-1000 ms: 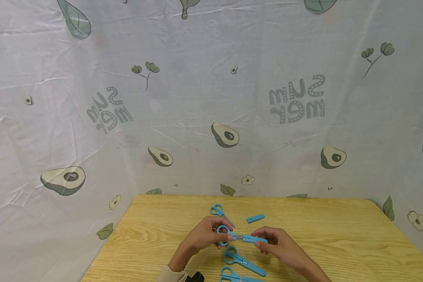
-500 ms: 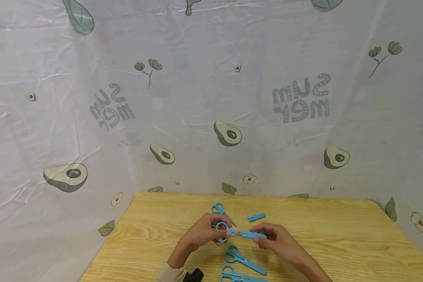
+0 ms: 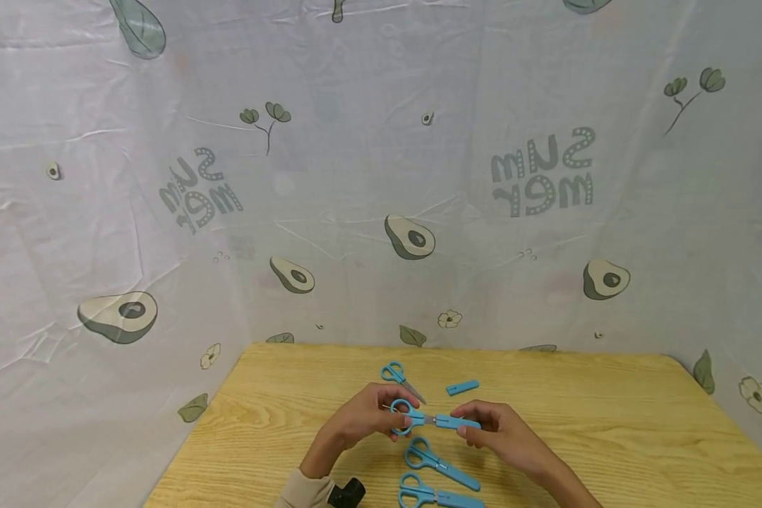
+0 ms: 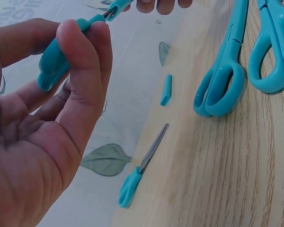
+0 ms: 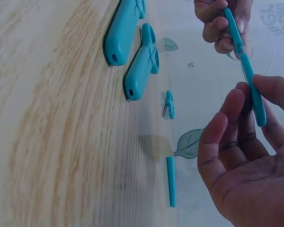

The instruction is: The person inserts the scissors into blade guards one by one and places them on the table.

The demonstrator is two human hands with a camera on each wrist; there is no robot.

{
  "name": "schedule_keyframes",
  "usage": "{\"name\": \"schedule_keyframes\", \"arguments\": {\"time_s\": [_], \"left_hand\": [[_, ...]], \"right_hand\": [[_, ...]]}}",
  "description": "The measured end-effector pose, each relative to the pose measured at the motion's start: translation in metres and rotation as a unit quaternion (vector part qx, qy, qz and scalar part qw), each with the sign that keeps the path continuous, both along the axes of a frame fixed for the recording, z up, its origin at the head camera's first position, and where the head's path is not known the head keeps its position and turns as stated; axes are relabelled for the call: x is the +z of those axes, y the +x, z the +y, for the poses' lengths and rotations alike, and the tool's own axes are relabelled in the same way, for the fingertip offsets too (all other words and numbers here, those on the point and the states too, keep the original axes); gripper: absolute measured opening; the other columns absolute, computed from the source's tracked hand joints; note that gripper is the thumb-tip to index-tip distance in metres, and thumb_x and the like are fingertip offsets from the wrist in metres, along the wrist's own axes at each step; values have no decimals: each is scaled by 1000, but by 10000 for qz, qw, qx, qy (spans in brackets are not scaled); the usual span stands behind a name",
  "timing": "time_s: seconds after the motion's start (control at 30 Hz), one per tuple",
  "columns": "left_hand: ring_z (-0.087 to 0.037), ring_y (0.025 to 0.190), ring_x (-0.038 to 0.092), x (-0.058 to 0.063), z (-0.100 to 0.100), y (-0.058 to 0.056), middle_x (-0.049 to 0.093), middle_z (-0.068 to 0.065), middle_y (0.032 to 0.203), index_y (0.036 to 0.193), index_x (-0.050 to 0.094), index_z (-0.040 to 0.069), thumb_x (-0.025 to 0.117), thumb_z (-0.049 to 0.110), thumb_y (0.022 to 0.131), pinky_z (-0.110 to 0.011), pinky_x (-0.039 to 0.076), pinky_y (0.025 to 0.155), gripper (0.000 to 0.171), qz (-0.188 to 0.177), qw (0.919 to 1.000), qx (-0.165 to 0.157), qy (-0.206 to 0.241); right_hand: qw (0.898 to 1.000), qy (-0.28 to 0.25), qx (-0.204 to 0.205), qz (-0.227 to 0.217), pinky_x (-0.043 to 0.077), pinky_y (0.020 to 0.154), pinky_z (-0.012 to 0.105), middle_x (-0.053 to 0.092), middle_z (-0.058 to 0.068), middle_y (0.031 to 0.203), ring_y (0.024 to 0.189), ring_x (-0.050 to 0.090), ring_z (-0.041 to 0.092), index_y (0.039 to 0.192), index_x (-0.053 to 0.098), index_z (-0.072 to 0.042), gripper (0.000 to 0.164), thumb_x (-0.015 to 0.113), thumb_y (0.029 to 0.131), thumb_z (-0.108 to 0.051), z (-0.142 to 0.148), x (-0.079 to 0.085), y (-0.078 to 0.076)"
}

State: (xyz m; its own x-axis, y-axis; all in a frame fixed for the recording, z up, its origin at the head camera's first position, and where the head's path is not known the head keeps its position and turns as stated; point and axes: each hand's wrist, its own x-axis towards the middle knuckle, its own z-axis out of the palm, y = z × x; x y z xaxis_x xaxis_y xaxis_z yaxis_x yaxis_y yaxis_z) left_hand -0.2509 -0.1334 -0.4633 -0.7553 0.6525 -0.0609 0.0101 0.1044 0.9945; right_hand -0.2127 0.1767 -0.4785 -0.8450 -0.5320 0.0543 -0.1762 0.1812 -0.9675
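Observation:
My left hand pinches the blue handles of a pair of scissors between thumb and fingers, above the table. My right hand pinches a blue blade cover that sits over the front of the same scissors. A short stretch of metal blade shows between handles and cover. In the right wrist view the cover lines up with the handles, thumb on one side and fingertips on the other. Just beyond my left hand lie uncovered scissors, with a loose blade cover to their right.
Two more blue scissors, both with covers on, lie on the wooden table nearer the body: one pair below the hands, the other pair closer still. A pale sheet printed with avocados hangs behind and along the sides.
The head view has shifted slightly, so the table sits a little higher. Both hands keep the same hold, and the short gap between handles and cover looks much the same.

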Motion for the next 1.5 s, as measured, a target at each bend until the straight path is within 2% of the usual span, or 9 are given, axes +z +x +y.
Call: {"name": "schedule_keyframes", "arguments": {"time_s": [0.13,0.53,0.77,1.07,1.37,1.5], "left_hand": [[-13,82,77,0,1,0,66,2,95,128,70,0,70,3,100,-24,59,67,28,-61,10000,51,19],[-12,82,77,-1,1,0,68,3,95,130,69,-1,71,2,100,-24,60,67,30,-109,9999,10,76],[-12,82,77,-2,1,-1,69,3,95,131,68,-2,71,1,100,-23,61,67,31,-89,9998,-36,159],[-12,81,77,-1,1,0,68,2,93,130,69,-3,71,2,100,-24,61,67,30,-97,9998,20,165],[-13,81,76,-1,2,0,67,3,93,130,68,-3,71,2,100,-23,60,67,31,-165,9996,38,206],[-12,81,75,0,6,-1,66,3,93,132,63,-10,71,2,99,-23,60,66,36,-175,9996,55,224]], "right_hand": [[10000,-21,50,3,57,74,30,67,3,101,82,63,13,136,64,7,37,64,110,-20,0,-1,0],[9997,-174,133,73,56,74,29,69,0,100,82,62,12,134,66,7,35,64,109,-17,2,-2,2],[9997,-159,137,114,56,74,30,69,0,101,82,63,12,134,66,7,34,64,109,-16,3,0,2],[9996,-152,105,226,53,68,31,67,1,94,77,59,6,133,67,7,33,63,110,-16,2,-1,3],[9996,-114,-165,201,55,70,30,69,5,100,79,61,9,133,67,7,35,66,108,-18,1,0,4],[9995,-106,-276,113,56,70,30,69,3,99,79,61,9,133,68,7,36,68,107,-18,1,2,4]]}}
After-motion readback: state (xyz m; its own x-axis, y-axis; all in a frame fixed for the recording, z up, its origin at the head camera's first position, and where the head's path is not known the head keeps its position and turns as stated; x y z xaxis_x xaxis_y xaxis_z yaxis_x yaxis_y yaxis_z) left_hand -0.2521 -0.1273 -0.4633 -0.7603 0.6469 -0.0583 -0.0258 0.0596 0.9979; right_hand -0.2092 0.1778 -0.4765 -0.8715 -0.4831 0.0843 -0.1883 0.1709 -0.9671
